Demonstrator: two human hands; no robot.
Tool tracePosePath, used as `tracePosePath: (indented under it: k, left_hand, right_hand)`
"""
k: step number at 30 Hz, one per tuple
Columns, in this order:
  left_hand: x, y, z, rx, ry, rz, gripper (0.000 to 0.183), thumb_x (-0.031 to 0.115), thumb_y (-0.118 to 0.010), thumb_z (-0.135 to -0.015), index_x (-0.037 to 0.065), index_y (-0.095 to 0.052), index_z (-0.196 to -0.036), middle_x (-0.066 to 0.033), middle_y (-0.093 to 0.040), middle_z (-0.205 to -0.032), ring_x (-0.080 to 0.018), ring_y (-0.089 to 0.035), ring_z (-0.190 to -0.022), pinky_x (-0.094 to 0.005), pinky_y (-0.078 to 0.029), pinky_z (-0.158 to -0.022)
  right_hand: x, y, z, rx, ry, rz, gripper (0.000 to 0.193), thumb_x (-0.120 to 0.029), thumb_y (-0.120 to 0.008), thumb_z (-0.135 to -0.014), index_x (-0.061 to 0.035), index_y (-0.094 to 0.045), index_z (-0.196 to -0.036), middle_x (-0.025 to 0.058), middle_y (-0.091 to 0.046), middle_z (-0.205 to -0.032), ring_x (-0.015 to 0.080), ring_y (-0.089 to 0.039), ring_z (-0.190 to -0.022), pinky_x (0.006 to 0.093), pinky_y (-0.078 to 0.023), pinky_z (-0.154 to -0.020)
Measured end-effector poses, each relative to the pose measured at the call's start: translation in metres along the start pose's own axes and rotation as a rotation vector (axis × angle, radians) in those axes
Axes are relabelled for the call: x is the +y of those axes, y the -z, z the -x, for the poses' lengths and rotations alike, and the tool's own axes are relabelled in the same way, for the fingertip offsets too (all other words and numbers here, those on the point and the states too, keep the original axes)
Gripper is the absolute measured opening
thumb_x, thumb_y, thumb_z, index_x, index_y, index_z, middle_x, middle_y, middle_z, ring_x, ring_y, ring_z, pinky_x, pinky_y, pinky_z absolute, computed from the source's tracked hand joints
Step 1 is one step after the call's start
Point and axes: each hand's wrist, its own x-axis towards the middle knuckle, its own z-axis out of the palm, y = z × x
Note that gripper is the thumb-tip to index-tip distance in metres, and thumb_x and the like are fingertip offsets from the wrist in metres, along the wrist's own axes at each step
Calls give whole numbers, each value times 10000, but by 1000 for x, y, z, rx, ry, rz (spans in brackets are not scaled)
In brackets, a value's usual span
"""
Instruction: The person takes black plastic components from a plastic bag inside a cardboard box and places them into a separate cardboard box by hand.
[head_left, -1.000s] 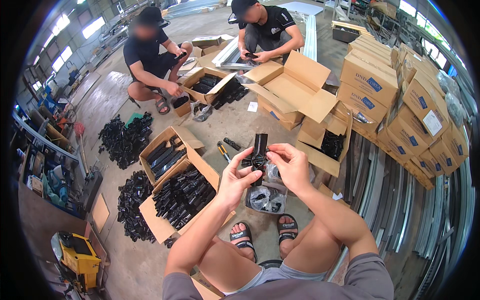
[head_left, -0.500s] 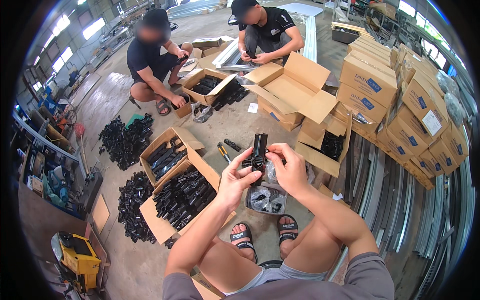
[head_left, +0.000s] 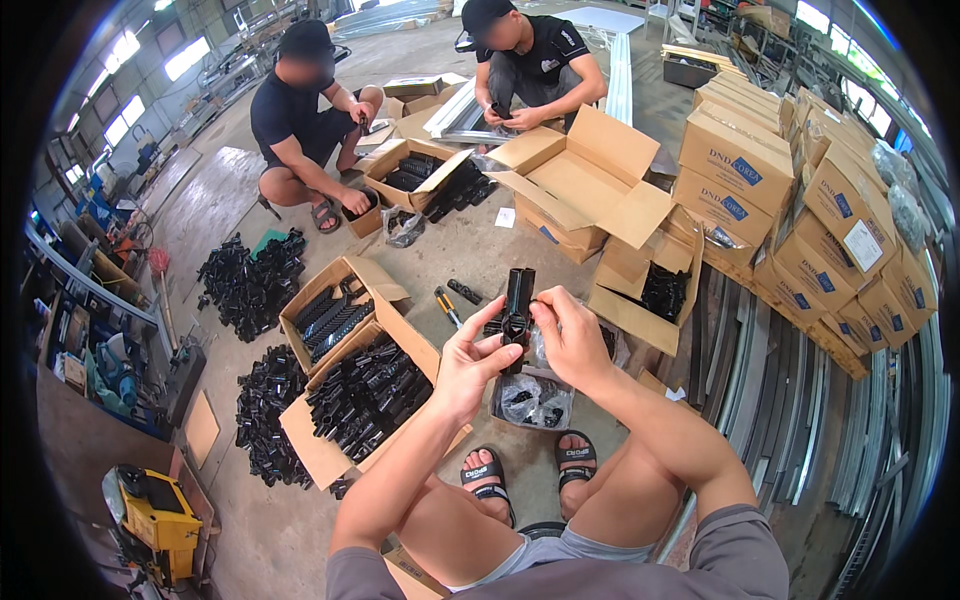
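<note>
In front of me, above the floor, I hold a black plastic connector-like piece [head_left: 519, 290] upright, its tube-shaped part on top. My left hand [head_left: 468, 360] grips its lower part between thumb and fingers. My right hand [head_left: 572, 335] is closed against its right side, thumb and index finger pinched at its edge. Whether a small part sits in that pinch, I cannot make out. Beneath my hands stands a small box [head_left: 512, 421] holding a clear plastic bag [head_left: 522, 392] and small black parts. A yellow-and-black hand tool [head_left: 447, 306] and a short black piece [head_left: 464, 291] lie just beyond.
To my left are an open carton [head_left: 312, 440] of black parts and heaps of similar parts [head_left: 268, 415]. Another open carton [head_left: 628, 318] stands at right, before stacked cartons [head_left: 735, 150] and long metal profiles [head_left: 760, 400]. Two co-workers [head_left: 290, 130] crouch ahead, handling parts.
My right hand has shifted very slightly at the piece's side; my left hand keeps its grip. The co-worker at left has moved their head and hand a little.
</note>
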Motion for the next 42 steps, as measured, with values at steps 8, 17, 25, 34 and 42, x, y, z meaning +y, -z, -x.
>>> tracePosePath:
  k: [8, 17, 25, 34, 42]
  left_hand:
    - [2, 0, 2, 4, -2, -8, 732, -59, -704, -878, 115, -401, -1522, -131, -716, -1146, -148, -681, -1007, -314, -551, -895]
    - [-2, -1, 2, -4, -16, -7, 725, -64, -705, -872, 110, -415, -1515, -130, -720, -1137, -149, -683, -991, -316, -550, -900]
    - [-3, 2, 1, 41, 2, 4, 709, -73, -675, -889, 112, -409, -1520, -136, -716, -1145, -169, -691, -999, -328, -554, -905]
    - [-2, -1, 1, 34, 7, -4, 704, -75, -661, -895, 116, -406, -1523, -135, -715, -1144, -174, -690, -1005, -317, -546, -911]
    - [-4, -1, 0, 39, -8, -21, 706, -84, -666, -888, 106, -413, -1519, -138, -716, -1148, -171, -690, -1016, -315, -548, -914]
  right_hand:
    - [-6, 2, -3, 34, 72, 1, 142, -148, -587, -994, -8, -585, -977, 181, -637, -867, 383, -640, -792, 445, -499, -676]
    - [2, 0, -1, -5, 104, 84, 121, -116, -608, -970, -2, -567, -960, 184, -620, -855, 403, -620, -807, 464, -492, -689]
    - [4, -1, 1, 32, 72, -31, 96, -66, -634, -943, 6, -602, -999, 182, -664, -894, 372, -669, -811, 418, -527, -684]
    - [0, 1, 2, 73, 28, -46, 95, -56, -659, -930, 21, -650, -985, 174, -705, -883, 317, -706, -763, 374, -542, -645]
    - [2, 0, 2, 88, 10, -71, 98, -60, -664, -930, 28, -661, -973, 173, -715, -881, 299, -714, -759, 359, -543, -641]
